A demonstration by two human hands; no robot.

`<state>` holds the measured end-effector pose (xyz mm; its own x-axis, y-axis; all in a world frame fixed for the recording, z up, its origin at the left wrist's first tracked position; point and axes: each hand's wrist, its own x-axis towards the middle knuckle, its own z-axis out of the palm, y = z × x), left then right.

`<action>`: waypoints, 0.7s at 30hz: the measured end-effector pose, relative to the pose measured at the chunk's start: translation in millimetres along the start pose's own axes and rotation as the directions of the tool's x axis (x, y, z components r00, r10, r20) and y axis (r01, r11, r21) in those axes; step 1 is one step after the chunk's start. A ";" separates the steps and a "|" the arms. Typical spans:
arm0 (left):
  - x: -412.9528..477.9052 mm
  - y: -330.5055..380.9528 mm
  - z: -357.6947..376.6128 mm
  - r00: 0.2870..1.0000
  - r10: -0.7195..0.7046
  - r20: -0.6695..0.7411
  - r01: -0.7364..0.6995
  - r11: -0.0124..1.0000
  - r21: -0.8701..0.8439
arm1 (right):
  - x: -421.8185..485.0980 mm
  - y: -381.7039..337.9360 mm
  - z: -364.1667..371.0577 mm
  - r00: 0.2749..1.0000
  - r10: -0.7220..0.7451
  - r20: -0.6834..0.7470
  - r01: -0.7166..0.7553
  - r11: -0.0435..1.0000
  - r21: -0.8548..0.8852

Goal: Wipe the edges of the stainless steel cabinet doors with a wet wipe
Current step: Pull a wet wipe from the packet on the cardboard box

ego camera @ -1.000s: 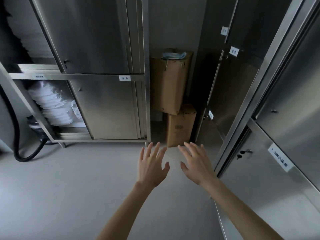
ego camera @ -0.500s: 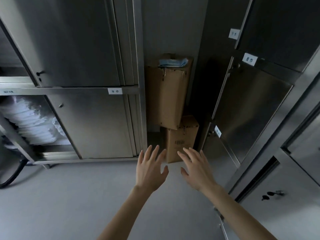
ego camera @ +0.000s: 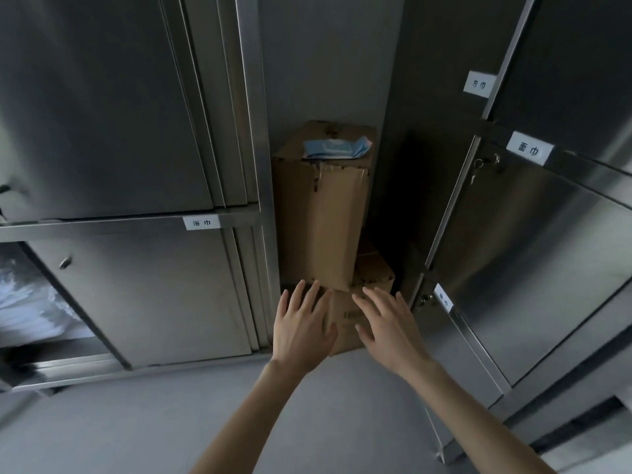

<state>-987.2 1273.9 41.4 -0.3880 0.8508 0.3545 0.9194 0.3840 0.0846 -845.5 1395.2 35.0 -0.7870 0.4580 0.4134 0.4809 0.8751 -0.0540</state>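
In the head view, both bare forearms reach forward over the grey floor point(ego camera: 136, 425) toward the corner between two stainless steel cabinets. The left hand point(ego camera: 302, 331) and the right hand point(ego camera: 390, 328) hover side by side, backs up, apart from each other. The left fingers point(ego camera: 295, 297) and the right fingers point(ego camera: 372, 297) are spread and straight, released and grasping nothing. Both hands lie in front of a low cardboard box point(ego camera: 376, 271) standing on the floor in the corner. A tall cardboard box point(ego camera: 321, 220) stands on top of it, shifted to the left. On the tall box's top lies a soft blue-and-white wet wipe packet point(ego camera: 337, 148), well above both hands. To the left, the closed upper cabinet door point(ego camera: 95, 107) sits above the lower cabinet door point(ego camera: 147, 295), with a small white label point(ego camera: 201, 223) on the rail between them. Left of the lower door an open compartment shows stacked white towels point(ego camera: 27, 309). To the right, the right cabinet door point(ego camera: 533, 268) stands closed, with keys point(ego camera: 478, 164) hanging at its upper left corner and white labels above and below it.
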 end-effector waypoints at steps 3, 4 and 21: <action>24.9 -8.3 16.6 1.000 -0.017 0.017 0.018 1.000 -0.018 | 24.6 14.2 16.9 1.000 -0.004 0.015 0.005 1.000 -0.025; 33.7 -10.8 22.7 1.000 -0.016 0.018 0.016 1.000 -0.022 | 32.4 19.8 22.5 1.000 -0.003 0.014 0.004 0.999 -0.033; 293.2 -16.7 75.1 0.994 -0.099 0.047 0.100 0.994 -0.031 | 250.1 176.0 76.9 0.993 -0.092 -0.068 0.087 0.994 -0.069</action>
<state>-1121.1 1543.9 74.0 -0.4796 0.8246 0.3000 0.8774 0.4561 0.1488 -987.4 1675.8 59.0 -0.7995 0.3642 0.4776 0.4362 0.8987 0.0448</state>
